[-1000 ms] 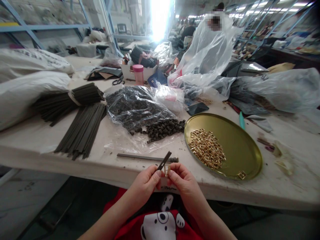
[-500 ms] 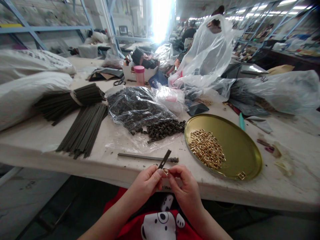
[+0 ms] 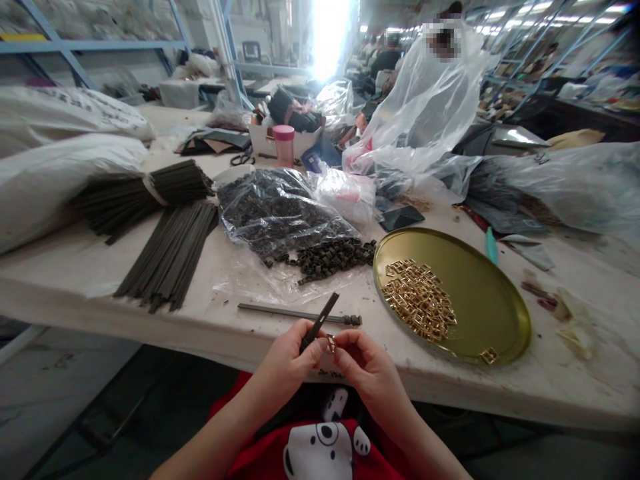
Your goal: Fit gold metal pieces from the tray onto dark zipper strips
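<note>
Near the table's front edge, my left hand is closed on a dark narrow strap, whose end with a slot sticks up past the fingers. My right hand pinches a small gold buckle against the left fingertips. How the buckle sits on the strap is hidden by the fingers. Just beyond the hands lies another dark strap with small loops at its right end. To the right, a round gold tray bears a pile of gold buckles and a separate buckle near its front rim.
Bundled dark straps lie at the left beside white sacks. A clear bag spills small black loops in the middle. Behind stand a pink-lidded jar and a white box. A turquoise tool lies beyond the tray.
The strap has slid lower and left within my left hand. The buckle has turned between the fingertips, and both hands stay close together. The view has shifted slightly.
</note>
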`<state>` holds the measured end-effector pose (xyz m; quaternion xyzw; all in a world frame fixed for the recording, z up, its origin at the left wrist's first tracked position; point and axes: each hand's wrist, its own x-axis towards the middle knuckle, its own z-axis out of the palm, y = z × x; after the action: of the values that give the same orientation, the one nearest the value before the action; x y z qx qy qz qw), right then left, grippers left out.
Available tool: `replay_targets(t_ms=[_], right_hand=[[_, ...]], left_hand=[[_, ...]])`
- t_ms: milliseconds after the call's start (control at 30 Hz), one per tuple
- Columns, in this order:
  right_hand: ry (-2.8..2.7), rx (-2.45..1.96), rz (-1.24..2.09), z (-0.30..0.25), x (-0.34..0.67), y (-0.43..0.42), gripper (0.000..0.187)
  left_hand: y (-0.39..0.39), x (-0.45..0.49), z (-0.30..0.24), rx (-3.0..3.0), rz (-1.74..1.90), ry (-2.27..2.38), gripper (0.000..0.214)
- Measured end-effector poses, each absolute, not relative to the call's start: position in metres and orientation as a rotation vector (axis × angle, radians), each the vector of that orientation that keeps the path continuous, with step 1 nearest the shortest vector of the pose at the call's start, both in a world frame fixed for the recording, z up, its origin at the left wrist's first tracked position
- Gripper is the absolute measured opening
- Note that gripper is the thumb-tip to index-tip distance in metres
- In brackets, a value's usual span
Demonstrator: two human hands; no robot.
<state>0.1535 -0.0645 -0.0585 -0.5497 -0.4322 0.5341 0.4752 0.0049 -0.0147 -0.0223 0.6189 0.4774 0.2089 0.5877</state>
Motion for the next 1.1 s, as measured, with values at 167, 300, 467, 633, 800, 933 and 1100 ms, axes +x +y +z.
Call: replay_targets(t_ms=[167, 300, 467, 633, 800, 933, 1100], right_hand=[[-1.094, -1.334, 1.460, -0.053, 0.157, -0.064, 0.015], [-1.014, -1.261, 1.549, -0.052, 0.158, -0.062, 0.020], [-0.798, -1.225, 1.561, -0.055, 0.156, -0.061, 0.028], [-0.598, -1.103, 1.559, -0.058, 0.141, -0.065, 0.036], [-0.489, -1.055, 1.469, -0.062, 0.133, -0.067, 0.021], [-0.396, -1.085, 1.430, -0.059, 0.141, -0.066, 0.021], [-0.337, -1.067, 1.400, -0.049, 0.149, -0.061, 0.023]], left_hand=[[-0.013, 0.003, -0.024, 1.530, 0.412, 1.117, 0.022], [-0.013, 0.004, -0.024, 1.593, 0.303, 1.081, 0.023], [-0.015, 0.006, -0.020, 1.364, 0.377, 1.082, 0.024], [-0.018, 0.007, -0.022, 1.244, 0.518, 1.087, 0.025], [-0.022, 0.010, -0.023, 1.283, 0.529, 1.049, 0.025], [-0.021, 0.006, -0.023, 1.382, 0.448, 1.013, 0.031], [-0.013, -0.007, -0.020, 1.566, 0.364, 1.084, 0.029]])
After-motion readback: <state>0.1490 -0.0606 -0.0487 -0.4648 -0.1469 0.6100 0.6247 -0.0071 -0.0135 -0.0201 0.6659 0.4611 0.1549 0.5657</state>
